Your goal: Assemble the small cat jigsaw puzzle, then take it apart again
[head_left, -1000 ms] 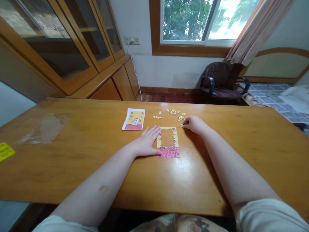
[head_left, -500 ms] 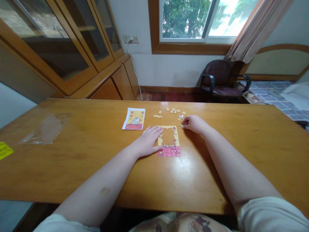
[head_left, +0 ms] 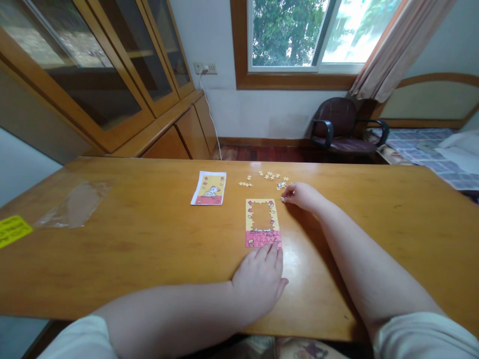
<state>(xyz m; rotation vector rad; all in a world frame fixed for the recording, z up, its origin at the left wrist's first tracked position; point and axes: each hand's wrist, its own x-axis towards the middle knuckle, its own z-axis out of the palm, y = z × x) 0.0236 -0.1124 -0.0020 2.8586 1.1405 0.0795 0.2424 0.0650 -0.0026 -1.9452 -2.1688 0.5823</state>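
Observation:
A small partly built jigsaw puzzle [head_left: 262,223] lies on the wooden table [head_left: 149,249], its yellow frame and pink bottom rows joined and its middle bare. My left hand [head_left: 260,281] lies flat with fingers stretched out, fingertips touching the puzzle's near edge. My right hand [head_left: 300,195] rests right of the puzzle's top corner, fingers pinched on a small puzzle piece. Several loose pieces [head_left: 267,178] are scattered just beyond it. A reference picture card [head_left: 209,188] lies left of the puzzle.
A clear plastic bag [head_left: 73,203] and a yellow slip [head_left: 13,230] lie at the table's left end. Beyond the table stand a wooden glass-door cabinet [head_left: 112,75], a dark armchair [head_left: 339,127], a window with a curtain, and a bed at the right.
My left hand has pulled back from the puzzle's left side to its near edge. My right hand has stayed by the loose pieces.

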